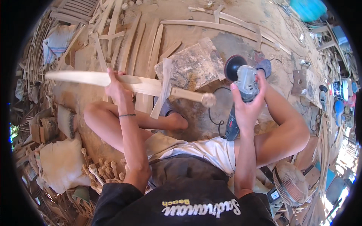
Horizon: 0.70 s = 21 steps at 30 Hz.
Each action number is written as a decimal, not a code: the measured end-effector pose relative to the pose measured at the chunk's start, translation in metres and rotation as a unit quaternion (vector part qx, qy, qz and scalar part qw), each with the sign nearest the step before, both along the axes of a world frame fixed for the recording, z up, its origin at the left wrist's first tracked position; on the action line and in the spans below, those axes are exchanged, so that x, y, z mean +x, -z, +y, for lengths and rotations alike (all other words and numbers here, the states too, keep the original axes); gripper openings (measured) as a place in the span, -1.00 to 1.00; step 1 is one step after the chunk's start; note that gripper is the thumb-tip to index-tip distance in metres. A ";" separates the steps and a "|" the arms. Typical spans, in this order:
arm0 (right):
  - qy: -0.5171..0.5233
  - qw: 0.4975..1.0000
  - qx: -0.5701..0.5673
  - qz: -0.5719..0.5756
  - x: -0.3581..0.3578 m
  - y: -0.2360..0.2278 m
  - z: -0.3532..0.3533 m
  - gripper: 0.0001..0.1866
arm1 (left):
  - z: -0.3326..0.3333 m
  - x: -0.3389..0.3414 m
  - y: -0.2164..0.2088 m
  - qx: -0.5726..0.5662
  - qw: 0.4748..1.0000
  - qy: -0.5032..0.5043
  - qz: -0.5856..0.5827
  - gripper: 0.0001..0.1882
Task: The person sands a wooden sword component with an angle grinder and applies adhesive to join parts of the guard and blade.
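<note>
My left hand (117, 89) is closed around the blade of a pale wooden sword (145, 84). The sword lies crosswise in the air, its tip to the left, its crossguard and round pommel to the right. In my right hand (249, 109) is an angle grinder (247, 83), gripped around its head end. A dark round sanding disc (235, 67) on it faces up and left, apart from the sword. The grinder's body hangs down toward my right thigh, and a black cord (211, 113) loops beside it.
A worn, stained wooden block (192, 67) lies ahead between my feet. Several wooden swords and strips (215, 25) lie on the dusty floor beyond. At the lower right stands a fan (289, 182); at the lower left are a cushion (64, 162) and several knobbed wooden pieces (107, 169).
</note>
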State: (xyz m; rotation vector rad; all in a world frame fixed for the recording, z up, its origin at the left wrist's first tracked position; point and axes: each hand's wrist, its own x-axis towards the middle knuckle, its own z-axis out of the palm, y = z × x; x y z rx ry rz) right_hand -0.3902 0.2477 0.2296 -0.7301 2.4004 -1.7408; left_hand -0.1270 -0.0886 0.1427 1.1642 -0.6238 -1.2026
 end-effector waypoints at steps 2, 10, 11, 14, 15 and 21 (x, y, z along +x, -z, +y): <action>-0.004 0.998 0.066 0.011 0.011 0.008 -0.008 -0.11 | 0.011 0.003 -0.018 0.013 0.996 -0.078 -0.032 -0.68; -0.112 0.982 0.125 -0.092 0.069 0.056 -0.044 -0.06 | 0.052 -0.001 -0.018 -0.073 0.974 -0.193 -0.094 -0.54; -0.113 0.979 0.137 -0.096 0.073 0.059 -0.049 -0.06 | 0.054 -0.001 -0.019 -0.069 0.974 -0.193 -0.095 -0.53; -0.131 0.966 0.166 -0.152 0.080 0.061 -0.055 -0.10 | 0.056 -0.002 -0.027 -0.089 0.974 -0.185 -0.099 -0.48; -0.131 0.970 0.173 -0.112 0.083 0.061 -0.057 -0.10 | 0.056 -0.002 -0.029 -0.107 0.974 -0.174 -0.095 -0.46; -0.156 0.963 0.166 -0.147 0.095 0.060 -0.067 -0.09 | 0.060 -0.003 -0.032 -0.128 0.970 -0.165 -0.124 -0.46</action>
